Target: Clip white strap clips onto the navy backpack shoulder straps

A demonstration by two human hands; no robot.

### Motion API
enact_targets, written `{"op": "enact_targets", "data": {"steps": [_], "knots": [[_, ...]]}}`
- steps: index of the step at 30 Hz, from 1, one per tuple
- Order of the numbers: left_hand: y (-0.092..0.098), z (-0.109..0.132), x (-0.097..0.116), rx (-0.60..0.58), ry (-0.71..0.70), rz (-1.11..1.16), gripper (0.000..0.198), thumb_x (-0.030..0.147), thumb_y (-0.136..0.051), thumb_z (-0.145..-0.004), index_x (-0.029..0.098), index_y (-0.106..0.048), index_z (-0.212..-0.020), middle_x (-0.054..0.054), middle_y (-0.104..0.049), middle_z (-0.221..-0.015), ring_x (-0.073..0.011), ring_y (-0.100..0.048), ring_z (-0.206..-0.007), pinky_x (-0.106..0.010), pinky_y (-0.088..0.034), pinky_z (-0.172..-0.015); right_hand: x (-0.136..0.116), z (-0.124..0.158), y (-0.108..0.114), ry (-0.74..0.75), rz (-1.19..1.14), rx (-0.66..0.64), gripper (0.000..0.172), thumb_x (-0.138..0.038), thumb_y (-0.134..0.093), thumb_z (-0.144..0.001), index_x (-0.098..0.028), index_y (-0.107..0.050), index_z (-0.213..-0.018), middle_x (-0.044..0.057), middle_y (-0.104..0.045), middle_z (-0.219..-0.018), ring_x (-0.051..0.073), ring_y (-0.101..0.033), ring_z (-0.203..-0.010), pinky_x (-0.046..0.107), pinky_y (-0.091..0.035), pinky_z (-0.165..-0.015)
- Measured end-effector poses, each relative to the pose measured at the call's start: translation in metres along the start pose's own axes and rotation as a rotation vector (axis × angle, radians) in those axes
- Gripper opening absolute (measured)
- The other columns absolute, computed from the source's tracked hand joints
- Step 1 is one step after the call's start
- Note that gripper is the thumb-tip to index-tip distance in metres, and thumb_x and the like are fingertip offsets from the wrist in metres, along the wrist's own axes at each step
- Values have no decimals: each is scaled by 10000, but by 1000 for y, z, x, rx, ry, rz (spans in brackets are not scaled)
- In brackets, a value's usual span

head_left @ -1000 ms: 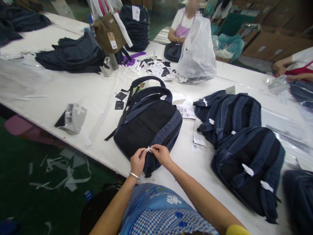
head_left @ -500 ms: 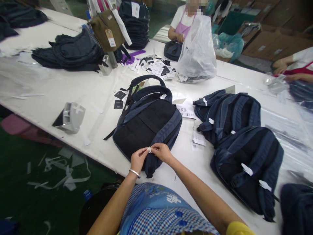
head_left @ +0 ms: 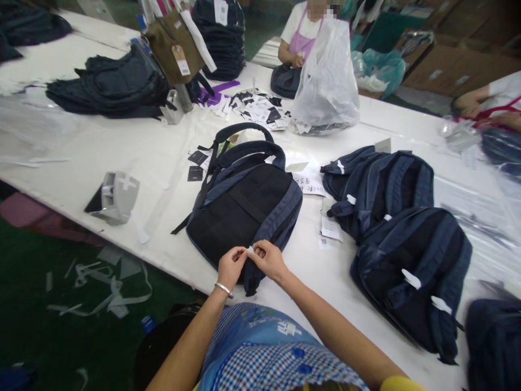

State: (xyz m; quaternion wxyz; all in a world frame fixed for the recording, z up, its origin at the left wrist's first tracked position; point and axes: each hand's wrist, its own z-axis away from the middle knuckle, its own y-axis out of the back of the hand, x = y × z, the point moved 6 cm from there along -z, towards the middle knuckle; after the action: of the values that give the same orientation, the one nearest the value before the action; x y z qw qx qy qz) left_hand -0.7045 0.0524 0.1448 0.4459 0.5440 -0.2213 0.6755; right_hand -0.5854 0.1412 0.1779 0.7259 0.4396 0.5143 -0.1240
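A dark navy backpack [head_left: 228, 217] lies on the table in front of me, its black back panel facing up and its straps looped at the far end. Over the near end of one shoulder strap [head_left: 271, 231], my left hand [head_left: 231, 267] and my right hand [head_left: 268, 259] meet, fingertips pinched together. Between them shows a small white strip [head_left: 249, 250], mostly covered by the fingers; it seems to be at the strap. Black tags [head_left: 195, 172] rest left of the backpack.
To the right lie more navy backpacks [head_left: 411, 277] with white strips on their straps. A grey tape dispenser [head_left: 118, 195] stands near the left edge. Beyond are a heap of tags [head_left: 260, 111], a white plastic bag [head_left: 325, 87] and a co-worker [head_left: 299, 41]. Scraps [head_left: 101, 285] litter the floor.
Both hands stay at the strap's near end. My right hand's fingers have curled and shifted slightly around the white strip. The backpack has not visibly moved on the table.
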Motion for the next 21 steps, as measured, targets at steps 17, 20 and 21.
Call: {"op": "enact_targets", "data": {"steps": [17,20,21], "knots": [[-21,8,-30,122,501,815,45,141,-644,-729,134,-620,-766,-37,-673,-772,-122,-625,-728,-216,-476,-673,38,4,-30,-412,-576,-2,217,-383,-639,-697,-173,-596,-658,-57,-460,-552,91,-373,-539,224,-288,-532],[-21,8,-29,59,600,883,86,72,-576,-775,128,-640,-793,-56,-689,-817,-127,-641,-768,-217,-489,-688,38,3,-31,-434,-623,-39,208,-373,-632,-703,-174,-589,-660,-56,-477,-563,91,-393,-549,223,-293,-542],[-21,8,-29,38,624,891,106,67,-557,-792,127,-644,-800,-57,-690,-819,-127,-644,-771,-216,-490,-685,39,3,-31,-434,-632,-54,204,-370,-625,-709,-174,-587,-664,-56,-477,-565,92,-397,-550,223,-296,-544]]}}
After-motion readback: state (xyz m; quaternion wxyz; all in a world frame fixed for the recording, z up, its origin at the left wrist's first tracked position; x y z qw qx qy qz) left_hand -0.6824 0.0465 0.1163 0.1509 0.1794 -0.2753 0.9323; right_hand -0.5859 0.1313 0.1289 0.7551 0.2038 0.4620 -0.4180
